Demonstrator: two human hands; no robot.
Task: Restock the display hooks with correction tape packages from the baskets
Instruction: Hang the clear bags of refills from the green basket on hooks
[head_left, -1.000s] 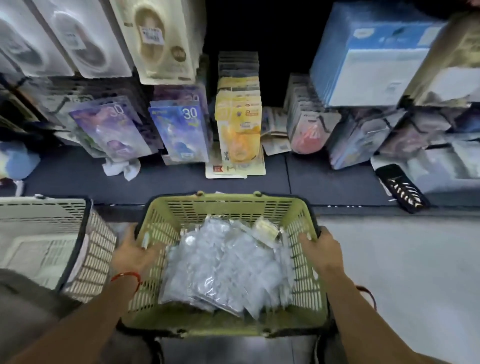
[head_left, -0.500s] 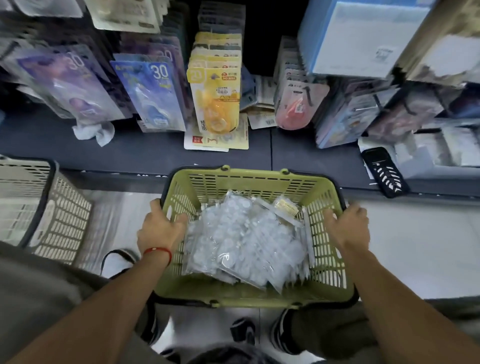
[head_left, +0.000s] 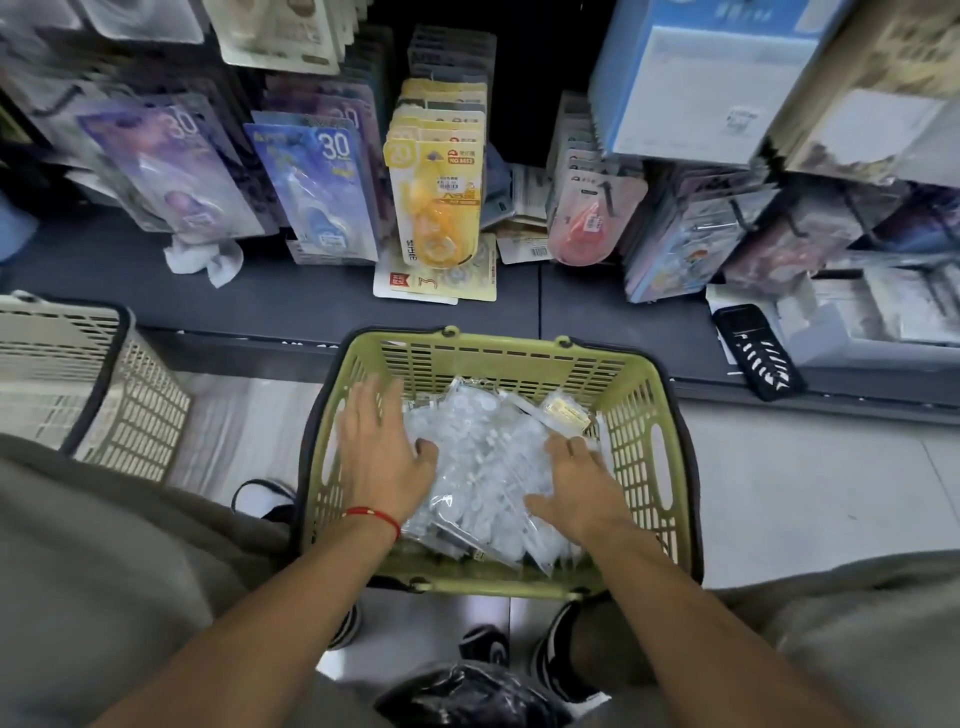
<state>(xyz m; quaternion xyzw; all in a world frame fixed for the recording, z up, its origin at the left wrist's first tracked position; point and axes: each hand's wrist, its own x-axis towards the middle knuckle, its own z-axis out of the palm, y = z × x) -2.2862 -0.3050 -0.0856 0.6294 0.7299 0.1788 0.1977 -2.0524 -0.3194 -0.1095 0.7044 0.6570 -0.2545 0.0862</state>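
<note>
— Our left hand (head_left: 382, 457) lies flat, fingers spread, on the left side of the heap of clear plastic correction tape packages (head_left: 483, 467); our right hand (head_left: 574, 480) rests flat on its right side. Neither grasps anything.

— Where is the heap?

— In the slatted green plastic basket (head_left: 644, 415), directly under both hands, long axis running from near rim to far rim. The display hooks (head_left: 605, 195) lie ahead, beyond the far rim.

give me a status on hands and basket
Left hand and right hand open, resting on clear plastic packets inside green plastic basket. Nothing gripped. No obstruction.
</note>
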